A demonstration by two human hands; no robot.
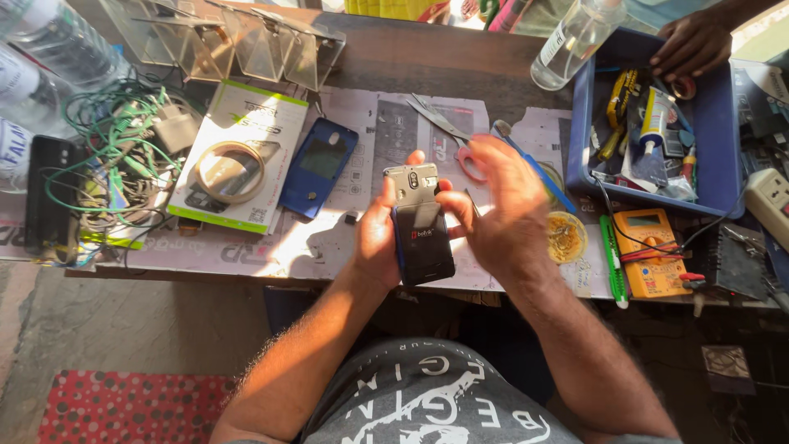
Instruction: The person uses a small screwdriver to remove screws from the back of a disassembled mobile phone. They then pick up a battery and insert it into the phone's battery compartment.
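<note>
Phone [419, 226]: opened, back cover off, a black battery seated in the body; it is held above the table [460, 66] edge at frame centre. Left hand [376, 238]: fingers are closed around the phone's left side, thumb up by the camera end. Right hand [501, 210]: fingers are spread loosely, tips laid against the phone's right edge; nothing is gripped.

At 9 o'clock of the phone: blue cover [319, 167]. At 1 o'clock: scissors [448, 131]. At 3 o'clock: yellow multimeter [653, 251]. At 2 o'clock: blue tray [723, 140], touched by another person's hand [693, 43].

Handling, as judged: the body is best held steady by its edges, the battery pressed evenly and flat.
</note>
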